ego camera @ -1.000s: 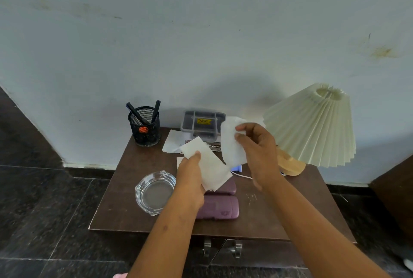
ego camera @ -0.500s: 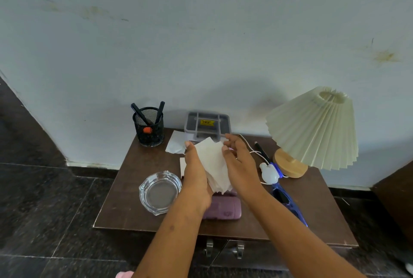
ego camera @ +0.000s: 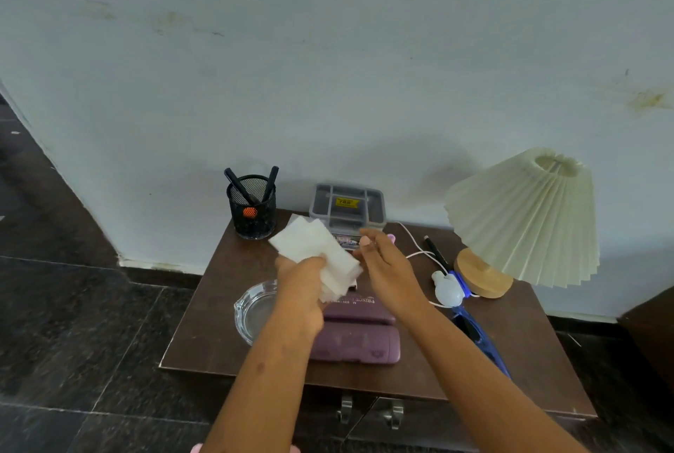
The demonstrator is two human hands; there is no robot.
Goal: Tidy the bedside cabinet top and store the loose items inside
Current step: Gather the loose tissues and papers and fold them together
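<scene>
From the head camera, your left hand [ego camera: 302, 286] is curled round a small stack of white paper sheets [ego camera: 315, 246], gripping them at their lower end so they fan up and away from you, above the cabinet top [ego camera: 204, 310]. Your right hand [ego camera: 390, 270] sits just right of the sheets with its fingers loosely extended and nothing in them; whether it touches the sheets' edge is unclear. Under your left wrist lies the glass ashtray [ego camera: 250, 310], and between your forearms the purple case [ego camera: 359, 341]. The mesh pen holder [ego camera: 251, 210] and grey organiser box [ego camera: 348, 206] stand at the back by the wall. To your right are the white plug [ego camera: 446, 290], the blue sunglasses [ego camera: 477, 337] and the pleated lamp [ego camera: 525, 219].
</scene>
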